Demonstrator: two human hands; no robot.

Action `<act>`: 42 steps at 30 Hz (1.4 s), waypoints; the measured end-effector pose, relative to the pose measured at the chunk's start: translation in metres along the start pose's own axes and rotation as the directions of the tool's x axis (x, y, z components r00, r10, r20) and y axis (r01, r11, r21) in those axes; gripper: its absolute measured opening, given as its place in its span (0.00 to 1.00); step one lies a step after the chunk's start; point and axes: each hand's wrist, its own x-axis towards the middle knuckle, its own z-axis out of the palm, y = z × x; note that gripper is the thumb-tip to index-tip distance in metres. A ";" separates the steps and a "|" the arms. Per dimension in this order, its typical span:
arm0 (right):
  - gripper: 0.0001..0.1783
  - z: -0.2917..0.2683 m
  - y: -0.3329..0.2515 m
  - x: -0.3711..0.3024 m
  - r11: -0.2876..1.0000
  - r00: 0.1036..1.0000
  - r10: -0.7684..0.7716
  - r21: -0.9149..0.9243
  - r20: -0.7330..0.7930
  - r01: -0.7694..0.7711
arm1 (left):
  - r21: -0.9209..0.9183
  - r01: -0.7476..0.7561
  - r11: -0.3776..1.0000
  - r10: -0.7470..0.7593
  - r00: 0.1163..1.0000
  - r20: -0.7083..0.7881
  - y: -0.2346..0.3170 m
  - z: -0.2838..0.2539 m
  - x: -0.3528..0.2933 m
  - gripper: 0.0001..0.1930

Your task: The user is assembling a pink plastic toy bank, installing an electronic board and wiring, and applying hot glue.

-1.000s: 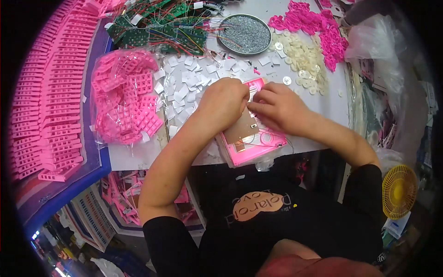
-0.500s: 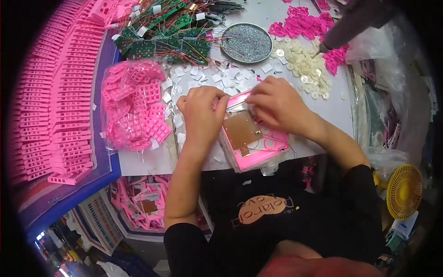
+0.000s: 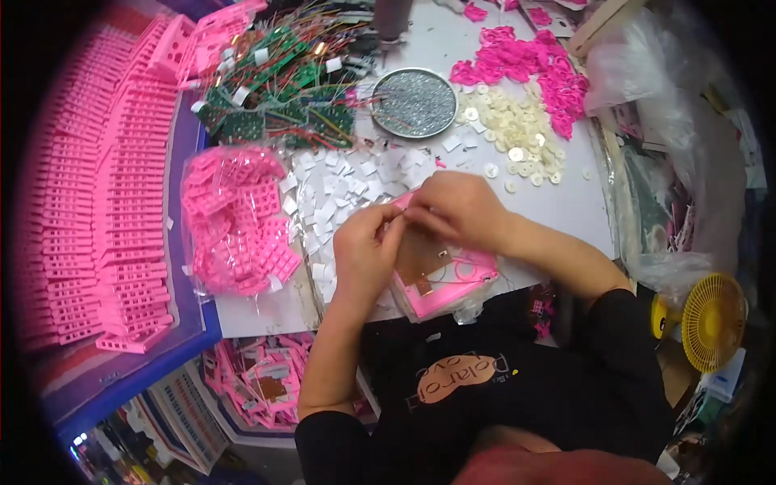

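Note:
A pink plastic casing (image 3: 440, 303) lies near the front edge of the table, with a brown circuit board (image 3: 419, 255) and thin wires in it. Over its far left corner my left hand (image 3: 365, 246) is closed, thumb and forefinger pinched together. Right beside it, fingertips meeting those of the left, my right hand (image 3: 462, 208) is bent over the far part of the casing with its fingers pressed together. Whatever sits between the fingers is too small or hidden to make out. The hands cover the casing's far end.
White square pieces (image 3: 343, 186) lie scattered beyond my hands. Behind them are a round tin of screws (image 3: 415, 103), cream discs (image 3: 525, 133), pink parts (image 3: 533, 65) and wired green boards (image 3: 279, 105). A bag of pink keypads (image 3: 234, 230) lies left. A dark tool (image 3: 392, 20) hangs above.
My fingers have come together at the casing's far left corner; the right hand moved left. The dark hanging tool has swung from right to the middle. The whole view has shifted slightly.

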 end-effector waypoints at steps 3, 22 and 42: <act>0.19 -0.006 -0.012 -0.017 1.000 1.000 0.005 0.003 -0.024 -0.005 | 0.061 -0.196 0.979 0.200 0.977 -0.074 -0.008 0.005 -0.002 0.05; 0.10 -0.077 0.019 0.008 0.971 0.981 0.118 0.189 0.157 -0.147 | 0.301 -0.416 0.858 0.451 0.891 -0.054 -0.007 0.009 -0.014 0.06; 0.06 -0.033 0.048 0.135 0.918 0.792 -0.235 -0.397 -0.564 -0.010 | 0.323 -0.369 0.872 0.435 0.886 -0.162 -0.024 0.002 -0.022 0.07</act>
